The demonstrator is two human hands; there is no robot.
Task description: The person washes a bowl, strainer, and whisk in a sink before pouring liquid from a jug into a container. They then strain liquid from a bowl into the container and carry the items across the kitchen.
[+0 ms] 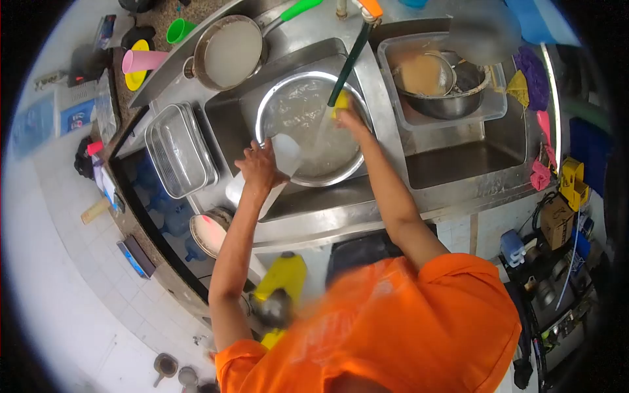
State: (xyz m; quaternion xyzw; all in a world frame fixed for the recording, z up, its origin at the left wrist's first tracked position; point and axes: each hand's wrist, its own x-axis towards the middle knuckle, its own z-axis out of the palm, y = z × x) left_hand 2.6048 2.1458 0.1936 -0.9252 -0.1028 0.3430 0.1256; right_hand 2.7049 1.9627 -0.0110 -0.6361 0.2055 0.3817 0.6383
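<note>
My left hand grips a smooth white object, flat or shallow, whose exact kind I cannot make out; it leans over the near left rim of a round metal basin. My right hand is closed on a yellow piece that looks like a sponge, above the basin's right side. Right beside it hangs a dark green hose, with a stream of water falling from its end. Rippling cloudy water fills the basin, which sits in the left sink.
A pan of cloudy liquid stands behind the left sink. Stacked clear trays and a pot are at the left. In the right sink, a clear tub holds a metal bowl and a strainer.
</note>
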